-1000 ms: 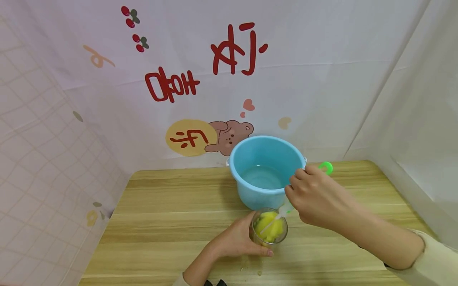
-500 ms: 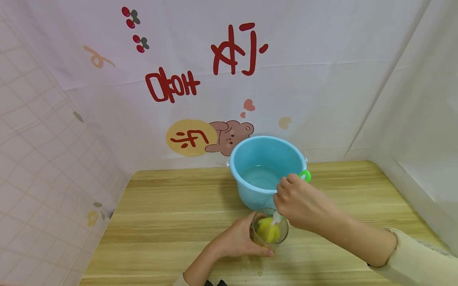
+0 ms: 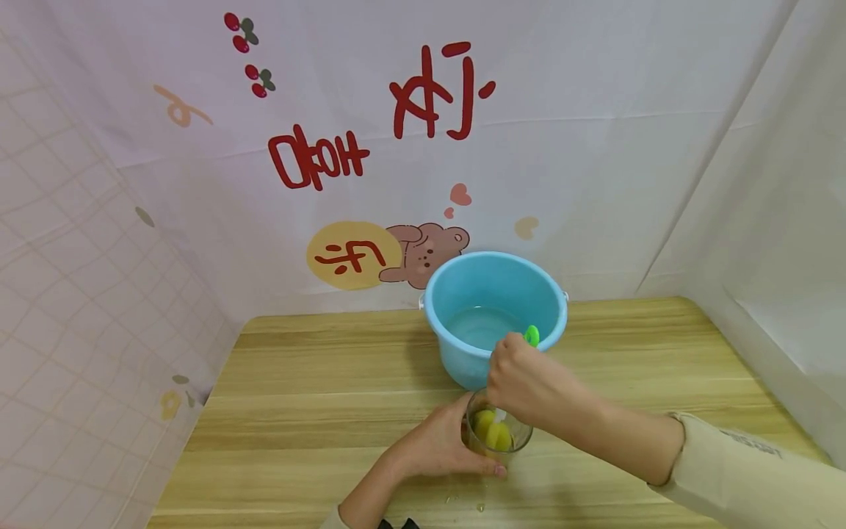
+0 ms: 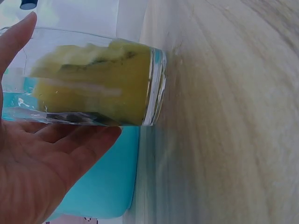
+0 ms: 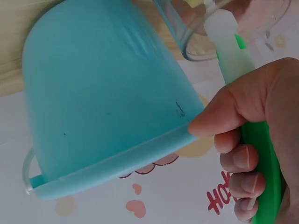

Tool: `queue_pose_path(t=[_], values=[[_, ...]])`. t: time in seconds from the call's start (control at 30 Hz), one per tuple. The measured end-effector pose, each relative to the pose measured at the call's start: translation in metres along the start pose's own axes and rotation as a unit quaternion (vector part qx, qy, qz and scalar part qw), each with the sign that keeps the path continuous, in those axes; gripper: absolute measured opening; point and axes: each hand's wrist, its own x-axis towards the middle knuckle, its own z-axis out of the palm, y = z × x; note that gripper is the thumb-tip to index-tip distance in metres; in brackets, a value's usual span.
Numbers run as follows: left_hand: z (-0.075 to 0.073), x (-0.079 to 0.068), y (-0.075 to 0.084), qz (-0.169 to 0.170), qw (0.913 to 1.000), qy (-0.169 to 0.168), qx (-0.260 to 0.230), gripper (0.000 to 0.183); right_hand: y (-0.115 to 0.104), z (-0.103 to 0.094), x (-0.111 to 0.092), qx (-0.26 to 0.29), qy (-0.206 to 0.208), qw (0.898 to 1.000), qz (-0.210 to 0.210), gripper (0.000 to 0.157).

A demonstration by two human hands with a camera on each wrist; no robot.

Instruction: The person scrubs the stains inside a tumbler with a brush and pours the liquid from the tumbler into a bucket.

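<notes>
Nearest, at the bottom edge, two dark tips (image 3: 396,524), unclear what, then water drops (image 3: 480,507) on the wood-grain tabletop (image 3: 297,433). Left hand (image 3: 439,441) grasps a clear drinking glass (image 4: 88,86), thumb one side, fingers the other; base on or just above the tabletop, can't tell which. Yellow sponge head (image 3: 494,433) of a cleaning brush sits inside the glass. Right hand (image 3: 532,382) over the rim, fingers wrapped around the green-and-white brush handle (image 5: 261,149), blocking part of the glass opening in the head view. Just behind the glass: light-blue bucket (image 3: 463,361), upright, water (image 3: 482,327) inside, contact with glass unclear; handle's green loop overlaps its rim. Farthest: white backdrop (image 3: 595,184), bear print (image 3: 426,257), red characters (image 3: 429,92).
</notes>
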Motion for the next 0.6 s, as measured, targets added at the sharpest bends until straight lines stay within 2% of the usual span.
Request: queue_pose_path(t=[0.27,0.6], values=[[0.0015,0.0017,-0.0007,0.014,0.9998,0.006,0.012,0.091,-0.0034,-0.0037,0.0049,-0.045,-0.035,0.998,0.008,0.040],[0.0003,0.0017,0.0007,0.009,0.9999,0.002,0.010,0.089,-0.0042,-0.0078,0.0042,-0.021,-0.106,0.994,0.012,0.035]])
